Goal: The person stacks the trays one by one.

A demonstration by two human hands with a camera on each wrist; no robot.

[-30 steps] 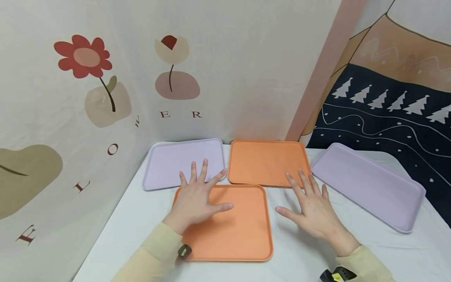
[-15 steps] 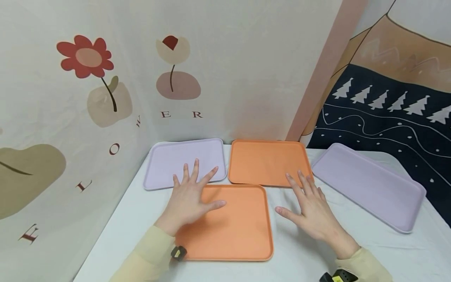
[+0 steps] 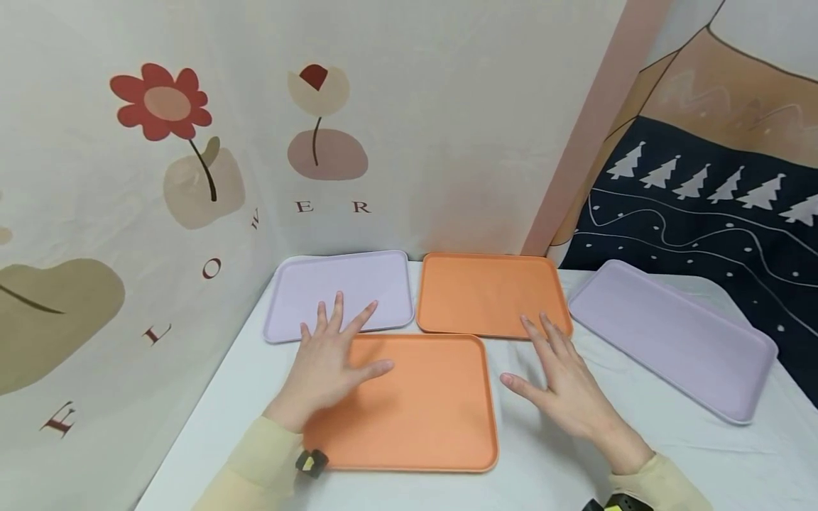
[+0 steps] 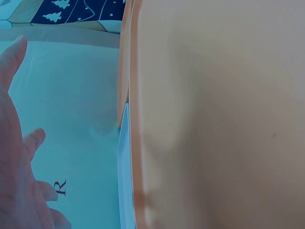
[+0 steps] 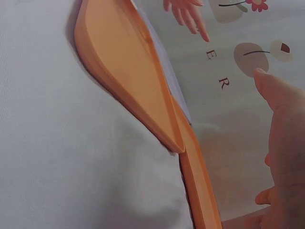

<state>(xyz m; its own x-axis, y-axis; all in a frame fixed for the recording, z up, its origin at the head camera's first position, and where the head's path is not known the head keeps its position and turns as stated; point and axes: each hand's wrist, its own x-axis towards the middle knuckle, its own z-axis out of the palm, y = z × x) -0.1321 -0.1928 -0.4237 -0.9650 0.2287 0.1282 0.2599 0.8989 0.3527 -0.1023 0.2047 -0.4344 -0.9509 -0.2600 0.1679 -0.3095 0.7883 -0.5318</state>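
Observation:
My left hand (image 3: 324, 369), fingers spread and straight, hovers over the left part of the near orange tray (image 3: 422, 404). In the left wrist view that tray (image 4: 238, 114) fills the right side and bears the hand's shadow. My right hand (image 3: 569, 390) is held above the white cloth to the right of the same tray, its fingers extended and holding nothing. Its fingertips overlap the lower right corner of the far orange tray (image 3: 492, 291) in the head view. The right wrist view shows the right hand (image 5: 290, 138) apart from the near tray (image 5: 124, 62).
A lilac tray (image 3: 341, 291) lies at the back left, and another lilac tray (image 3: 677, 341) sits at an angle on the right. White cloth (image 3: 537, 482) covers the table. Behind it hang a flower-printed curtain (image 3: 460, 128) and a dark tree-patterned cloth (image 3: 690, 213).
My left hand has drifted left and slightly toward me, still spread. The right hand has stayed nearly in place. The trays lie as before; the head view has shifted slightly.

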